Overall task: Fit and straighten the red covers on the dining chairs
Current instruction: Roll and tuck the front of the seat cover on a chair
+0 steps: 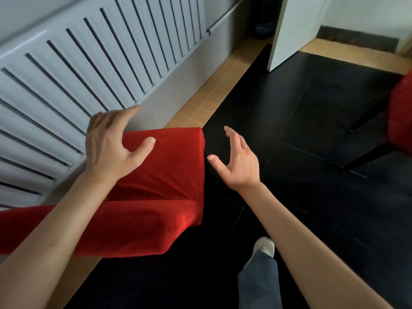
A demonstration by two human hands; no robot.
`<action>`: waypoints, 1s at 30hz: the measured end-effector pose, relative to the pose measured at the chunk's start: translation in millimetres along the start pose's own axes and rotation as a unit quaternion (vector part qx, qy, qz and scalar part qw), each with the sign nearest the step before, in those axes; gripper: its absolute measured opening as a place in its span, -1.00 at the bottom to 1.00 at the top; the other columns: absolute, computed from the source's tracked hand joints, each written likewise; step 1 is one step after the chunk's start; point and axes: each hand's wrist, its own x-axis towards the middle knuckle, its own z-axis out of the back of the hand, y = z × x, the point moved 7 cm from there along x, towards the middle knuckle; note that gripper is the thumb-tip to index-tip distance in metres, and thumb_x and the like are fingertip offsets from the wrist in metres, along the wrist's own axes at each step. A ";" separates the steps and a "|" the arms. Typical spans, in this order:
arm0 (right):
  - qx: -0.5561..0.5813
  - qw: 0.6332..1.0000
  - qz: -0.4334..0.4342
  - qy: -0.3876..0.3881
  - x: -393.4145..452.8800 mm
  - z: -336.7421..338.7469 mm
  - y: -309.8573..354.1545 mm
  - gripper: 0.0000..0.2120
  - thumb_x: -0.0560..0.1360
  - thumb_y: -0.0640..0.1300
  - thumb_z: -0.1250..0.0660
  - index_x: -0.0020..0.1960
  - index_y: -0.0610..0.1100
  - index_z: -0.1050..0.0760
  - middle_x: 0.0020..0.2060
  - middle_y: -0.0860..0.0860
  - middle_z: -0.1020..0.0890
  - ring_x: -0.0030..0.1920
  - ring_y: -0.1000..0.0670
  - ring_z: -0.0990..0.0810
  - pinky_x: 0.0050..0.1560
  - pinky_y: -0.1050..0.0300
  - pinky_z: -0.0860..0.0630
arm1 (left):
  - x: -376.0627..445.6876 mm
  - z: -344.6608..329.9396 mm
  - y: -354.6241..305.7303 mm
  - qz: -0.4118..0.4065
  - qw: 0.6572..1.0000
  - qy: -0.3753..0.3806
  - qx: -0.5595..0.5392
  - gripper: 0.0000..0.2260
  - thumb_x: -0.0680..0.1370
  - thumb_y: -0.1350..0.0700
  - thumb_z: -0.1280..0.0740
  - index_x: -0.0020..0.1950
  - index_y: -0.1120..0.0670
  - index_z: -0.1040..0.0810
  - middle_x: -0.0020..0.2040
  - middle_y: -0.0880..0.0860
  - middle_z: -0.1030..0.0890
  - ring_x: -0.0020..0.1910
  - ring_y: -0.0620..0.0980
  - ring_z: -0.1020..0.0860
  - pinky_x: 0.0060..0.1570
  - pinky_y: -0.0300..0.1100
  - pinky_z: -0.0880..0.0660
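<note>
At nine o'clock, chair: the red cover point(156, 175) is pulled over the backrest, with the radiator point(89, 63) close behind it.
Left hand: my left hand point(107, 148) grips the cover's top edge, thumb pressed on the near face and fingers curled over the far side.
Right hand: my right hand point(236, 161) hangs free at three o'clock of the cover's corner, fingers spread and relaxed, touching nothing.
Fit: the fabric puckers into a gathered fold low on the backrest; the seat part looks smoother, though the lower hem is out of view, so I cannot tell whether it is seated.
Second cover: another red cover point(401, 121) shows at three o'clock, at the frame's edge.
Risk: tugging from my left side alone could drag the seam askew and deepen that pucker.
Risk: a hard pull might tip the chair toward the radiator.
</note>
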 end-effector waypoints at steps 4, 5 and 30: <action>-0.015 1.000 -0.011 -0.004 31.1 49.7 -32.7 -0.07 0.42 0.49 -0.01 0.47 -0.23 -0.26 0.32 -0.12 -0.48 0.19 -0.13 -0.57 -0.13 0.03 -0.57 | 64.0 -37.5 -38.9 -0.006 1.000 -0.003 -0.026 -0.49 0.48 -0.14 -0.28 0.25 0.21 -0.53 0.06 0.18 -0.64 0.00 0.19 -0.58 0.12 -0.01 -0.39; -0.021 1.000 -0.015 -0.002 46.6 69.8 -44.9 -0.04 0.41 0.52 0.05 0.47 -0.22 -0.26 0.32 -0.11 -0.48 0.17 -0.13 -0.58 -0.13 0.06 -0.56 | 86.7 -49.9 -53.8 -0.004 0.999 -0.003 -0.035 -0.48 0.48 -0.14 -0.28 0.26 0.21 -0.53 0.07 0.17 -0.64 0.00 0.18 -0.58 0.13 -0.02 -0.38; -0.142 0.975 -0.087 -0.148 244.0 368.9 -217.0 -0.20 0.45 0.39 0.00 0.45 -0.16 -0.30 0.34 -0.09 -0.47 0.05 -0.11 -0.62 -0.10 0.17 -0.40 | 396.6 -211.5 -279.4 -0.082 0.984 0.017 -0.155 -0.45 0.47 -0.17 -0.27 0.32 0.16 -0.50 0.09 0.12 -0.64 0.07 0.15 -0.58 0.19 0.04 -0.37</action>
